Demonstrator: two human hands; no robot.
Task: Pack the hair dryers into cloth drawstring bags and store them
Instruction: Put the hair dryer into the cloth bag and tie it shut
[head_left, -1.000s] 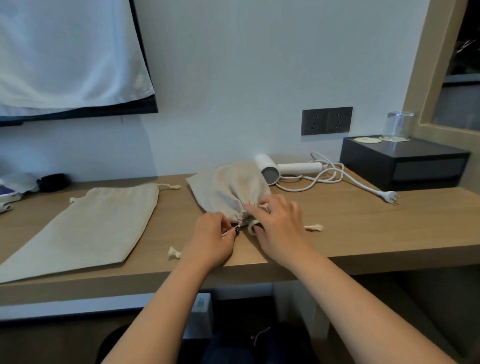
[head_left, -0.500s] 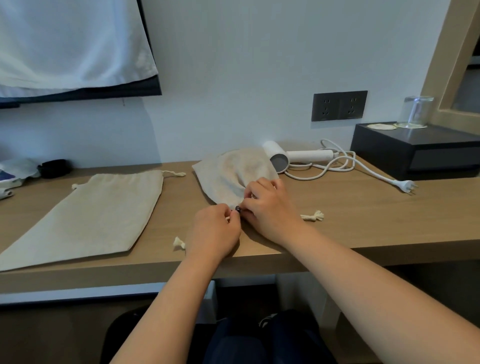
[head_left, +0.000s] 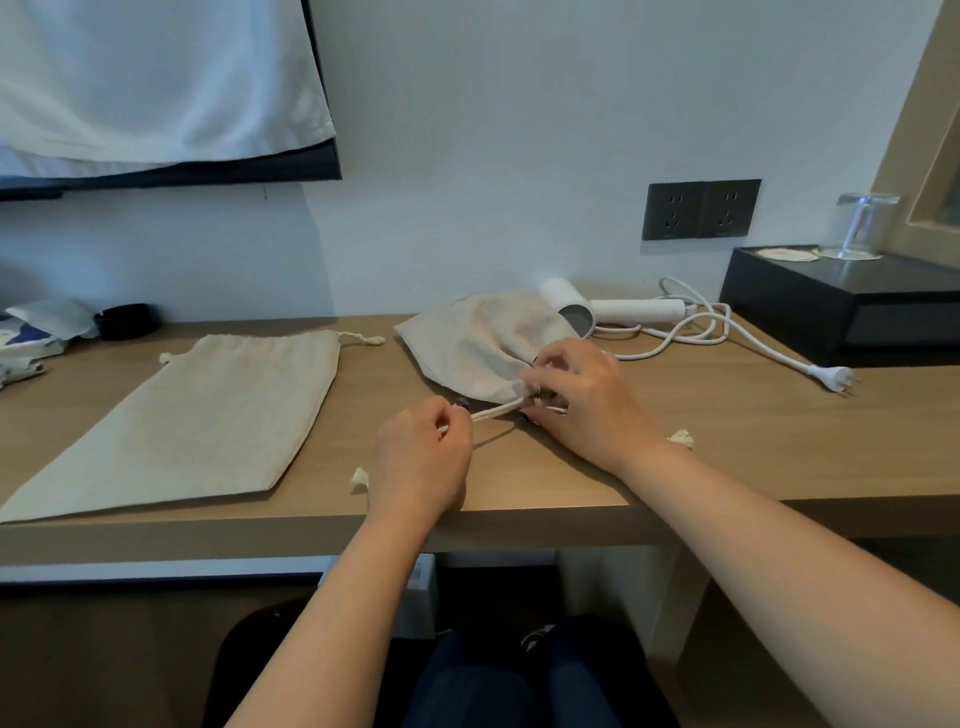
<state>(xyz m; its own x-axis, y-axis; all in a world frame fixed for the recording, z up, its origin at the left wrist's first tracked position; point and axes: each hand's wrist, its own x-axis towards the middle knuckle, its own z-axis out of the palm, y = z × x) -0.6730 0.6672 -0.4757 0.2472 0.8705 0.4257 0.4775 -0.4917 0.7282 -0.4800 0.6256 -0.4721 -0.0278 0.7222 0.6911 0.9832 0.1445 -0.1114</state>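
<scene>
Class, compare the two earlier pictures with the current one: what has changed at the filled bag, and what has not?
The left hand has drawn apart from the right hand, pulling the drawstring out leftward from the filled bag; the right hand still holds the bag's gathered mouth. The flat bag, hair dryer and plug stayed put.

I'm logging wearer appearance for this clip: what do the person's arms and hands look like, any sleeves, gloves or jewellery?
Both forearms are bare up to the frame edge, with no sleeves in view. The left hand and the right hand wear no gloves, and no rings, watch or bracelets show. The fingernails that show look dark, as if painted. Dark trousers show below the desk.
</scene>
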